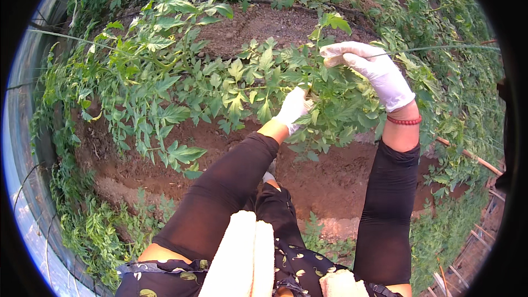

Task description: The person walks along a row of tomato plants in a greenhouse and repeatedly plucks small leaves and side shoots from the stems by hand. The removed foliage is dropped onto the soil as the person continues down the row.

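My left hand (pixel 293 107), in a white disposable glove, is closed around a stem inside a leafy tomato plant (pixel 264 66); foliage hides part of its fingers. My right hand (pixel 371 68), gloved the same way, is raised beside the top of the plant. Its thumb and fingers are pinched together where a thin green twine (pixel 445 48) enters between them from the right. A young shoot tip (pixel 335 21) stands just past the right fingertips.
Another length of green twine (pixel 74 37) crosses the foliage at left. Plastic sheeting (pixel 24 140) curves along the left side. Bare soil (pixel 326 177) lies below the plants. A wooden stick (pixel 470 156) leans at right. Low plants (pixel 99 231) grow near my legs, and a towel (pixel 235 251) hangs from me.
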{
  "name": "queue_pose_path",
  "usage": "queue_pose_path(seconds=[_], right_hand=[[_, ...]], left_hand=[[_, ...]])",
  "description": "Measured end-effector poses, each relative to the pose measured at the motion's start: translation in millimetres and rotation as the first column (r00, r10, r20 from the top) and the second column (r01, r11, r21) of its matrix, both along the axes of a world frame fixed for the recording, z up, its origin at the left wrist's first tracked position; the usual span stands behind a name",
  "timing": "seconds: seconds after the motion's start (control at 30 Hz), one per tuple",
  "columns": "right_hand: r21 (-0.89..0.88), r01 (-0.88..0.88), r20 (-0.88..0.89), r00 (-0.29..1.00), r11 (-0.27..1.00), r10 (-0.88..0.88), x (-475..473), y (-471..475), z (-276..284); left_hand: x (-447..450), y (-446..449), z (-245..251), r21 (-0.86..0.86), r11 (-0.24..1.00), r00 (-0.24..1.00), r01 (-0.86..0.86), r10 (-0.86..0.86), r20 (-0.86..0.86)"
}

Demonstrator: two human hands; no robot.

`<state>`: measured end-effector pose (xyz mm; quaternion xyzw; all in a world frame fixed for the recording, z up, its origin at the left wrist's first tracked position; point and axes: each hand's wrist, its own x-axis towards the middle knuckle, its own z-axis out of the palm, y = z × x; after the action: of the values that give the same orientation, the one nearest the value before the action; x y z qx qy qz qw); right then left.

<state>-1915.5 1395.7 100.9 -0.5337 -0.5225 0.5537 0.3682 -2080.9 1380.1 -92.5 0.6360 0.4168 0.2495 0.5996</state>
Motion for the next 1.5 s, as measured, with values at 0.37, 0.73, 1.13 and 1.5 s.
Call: queue_pose_path(seconds=[0.37, 0.73, 1.13, 1.5], right_hand=[[0.072, 0.289, 0.540, 0.793, 0.954, -0.281, -3.2, -54.0, -20.3], [-0.194, 0.188, 0.234, 0.962, 0.963, -0.141, -104.2, -151.1, -35.1], [-0.064, 0.214, 0.241, 0.951, 0.975, -0.193, -301.6, -4.3, -0.3], [0.057, 0.414, 0.384, 0.831, 0.909, -0.402, -401.5, 15.4, 10.9]], left_hand=[[-56.3, -29.0, 90.2, 0.152, 0.874, 0.795, 0.461, -0.331, -0.508], [-320.8, -13.6, 162.3, 0.054, 0.763, 0.762, -0.644, 0.633, 0.134], [-441.1, 43.4, 109.4, -0.250, 0.864, 0.856, -0.438, 0.485, 0.177], [-718.6, 92.4, 121.4, -0.280, 0.823, 0.868, -0.494, 0.483, -0.115]])
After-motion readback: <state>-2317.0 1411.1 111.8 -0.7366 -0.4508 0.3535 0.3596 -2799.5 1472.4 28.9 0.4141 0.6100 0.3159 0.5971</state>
